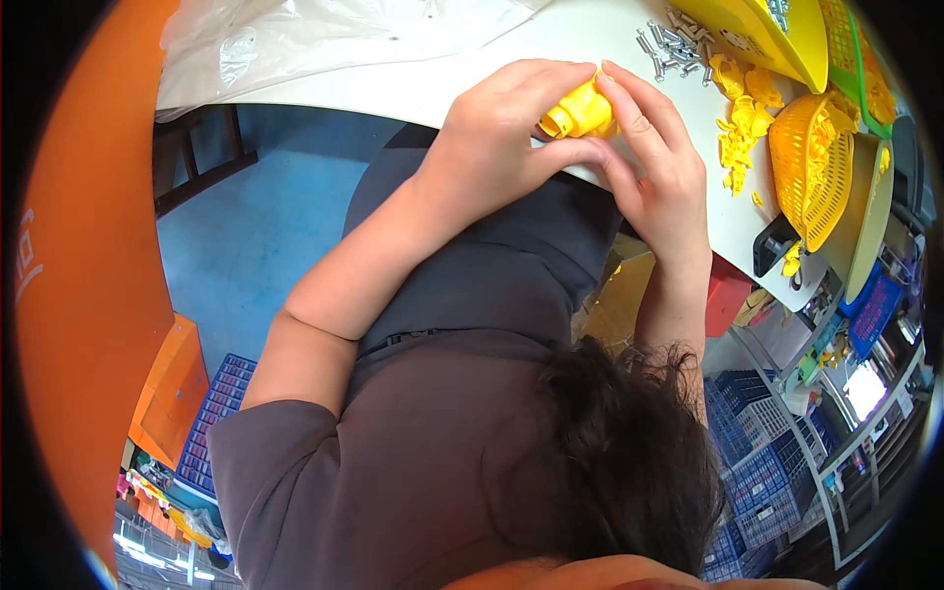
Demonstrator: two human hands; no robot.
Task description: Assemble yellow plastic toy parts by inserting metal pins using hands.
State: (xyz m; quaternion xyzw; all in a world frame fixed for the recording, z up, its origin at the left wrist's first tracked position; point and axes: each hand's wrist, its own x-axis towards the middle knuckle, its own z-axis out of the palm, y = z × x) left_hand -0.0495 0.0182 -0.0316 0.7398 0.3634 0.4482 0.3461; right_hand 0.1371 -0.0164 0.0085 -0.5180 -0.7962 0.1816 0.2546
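Observation:
Between my two hands, over the front edge of the white table [413, 81], is a yellow plastic part [582, 110] with a round open end toward the left. My left hand [497, 128] has its fingers and thumb closed around the part from the left. From the right, my right hand [661, 162] grips it with bent fingers, the fingertips meeting those of the left at the top. The thumbs come together below the part. My fingers cover some of the part, so its full shape is hidden.
Metal cylindrical pieces [674, 44] and loose yellow plastic parts [744, 123] lie right of my hands. Beyond them stand a yellow basket [831, 197], a yellow bin [787, 49] and a green basket [843, 49]. Clear plastic sheeting [295, 44] covers the table's left. An orange panel [88, 246] rises at far left.

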